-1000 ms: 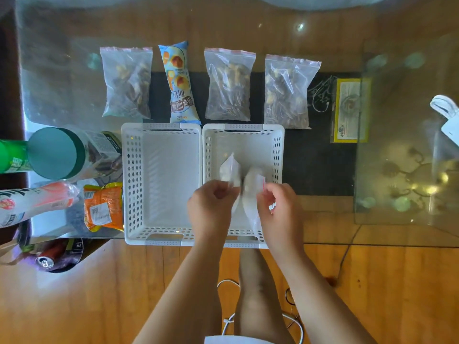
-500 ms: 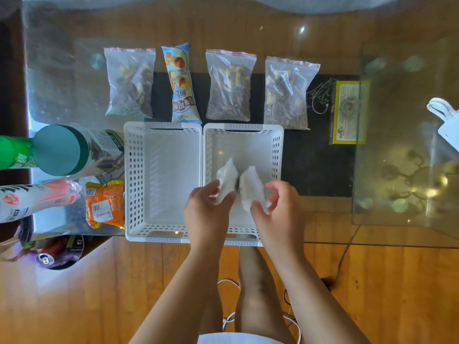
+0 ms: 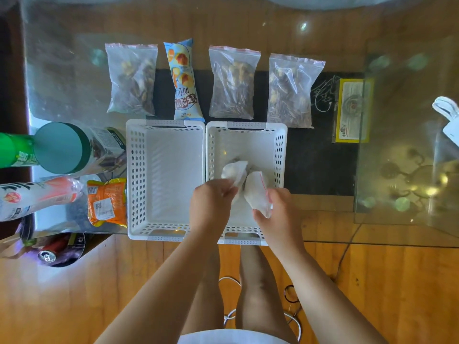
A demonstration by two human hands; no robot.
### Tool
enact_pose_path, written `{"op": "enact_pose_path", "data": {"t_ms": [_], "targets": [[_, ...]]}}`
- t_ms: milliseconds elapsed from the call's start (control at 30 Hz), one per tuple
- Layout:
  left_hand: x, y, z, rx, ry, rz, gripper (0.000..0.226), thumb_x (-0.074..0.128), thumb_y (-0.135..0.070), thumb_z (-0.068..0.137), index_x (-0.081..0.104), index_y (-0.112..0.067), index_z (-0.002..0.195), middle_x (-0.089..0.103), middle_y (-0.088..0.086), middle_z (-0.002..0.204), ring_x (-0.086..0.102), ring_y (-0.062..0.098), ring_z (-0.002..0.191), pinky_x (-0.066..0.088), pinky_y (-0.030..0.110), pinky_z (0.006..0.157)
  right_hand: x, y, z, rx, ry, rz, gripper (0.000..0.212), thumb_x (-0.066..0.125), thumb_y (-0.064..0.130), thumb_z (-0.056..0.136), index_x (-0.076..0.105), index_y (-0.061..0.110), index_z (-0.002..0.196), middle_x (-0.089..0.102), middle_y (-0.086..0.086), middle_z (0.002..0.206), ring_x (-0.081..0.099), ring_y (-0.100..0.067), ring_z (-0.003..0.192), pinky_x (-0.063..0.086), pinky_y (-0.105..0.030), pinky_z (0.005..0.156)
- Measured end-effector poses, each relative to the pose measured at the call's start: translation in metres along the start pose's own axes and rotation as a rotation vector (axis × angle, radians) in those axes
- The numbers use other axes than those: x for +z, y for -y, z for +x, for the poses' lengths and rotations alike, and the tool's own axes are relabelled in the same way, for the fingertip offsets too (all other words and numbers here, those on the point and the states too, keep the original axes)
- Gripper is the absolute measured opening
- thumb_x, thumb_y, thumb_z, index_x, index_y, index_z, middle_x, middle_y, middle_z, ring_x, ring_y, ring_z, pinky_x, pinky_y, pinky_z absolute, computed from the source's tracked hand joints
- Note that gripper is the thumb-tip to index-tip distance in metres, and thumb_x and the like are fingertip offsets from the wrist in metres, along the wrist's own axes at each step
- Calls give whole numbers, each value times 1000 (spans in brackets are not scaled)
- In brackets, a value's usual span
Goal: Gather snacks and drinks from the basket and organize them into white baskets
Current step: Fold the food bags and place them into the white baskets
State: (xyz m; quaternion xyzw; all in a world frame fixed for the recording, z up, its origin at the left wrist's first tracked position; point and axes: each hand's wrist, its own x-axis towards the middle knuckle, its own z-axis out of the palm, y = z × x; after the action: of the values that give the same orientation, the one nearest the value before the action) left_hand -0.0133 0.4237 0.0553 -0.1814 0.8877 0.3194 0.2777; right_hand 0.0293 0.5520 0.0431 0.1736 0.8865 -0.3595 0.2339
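Pouches, two small clear ones, sit lower inside the right white basket [image 3: 282,150] than a second ago: the left pouch [image 3: 236,171] pinched by the left hand [image 3: 211,207], the right pouch [image 3: 257,191] clamped in the right hand [image 3: 275,214]. Release looks close. The left white basket [image 3: 135,175] holds nothing; bagged snacks [image 3: 232,83] wait beyond, bottles [image 3: 37,197] alongside.

A glass table [image 3: 409,232] stands over a warm wooden floor [image 3: 397,294]; a ceiling lamp's reflection [image 3: 417,180] glints in the glass.
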Motion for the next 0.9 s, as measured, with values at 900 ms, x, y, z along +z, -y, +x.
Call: {"op": "enact_pose_path", "data": {"t_ms": [900], "targets": [[-59,-72,119,444,419,632,28,59,-28,90,66,-18,115,65,4,118,55,26,113,42,36,94,-9,61,82,-302,140,-261,33,45,-1,87,65,16,107,69,-7,103,61,-30,91,32,-27,65]]}}
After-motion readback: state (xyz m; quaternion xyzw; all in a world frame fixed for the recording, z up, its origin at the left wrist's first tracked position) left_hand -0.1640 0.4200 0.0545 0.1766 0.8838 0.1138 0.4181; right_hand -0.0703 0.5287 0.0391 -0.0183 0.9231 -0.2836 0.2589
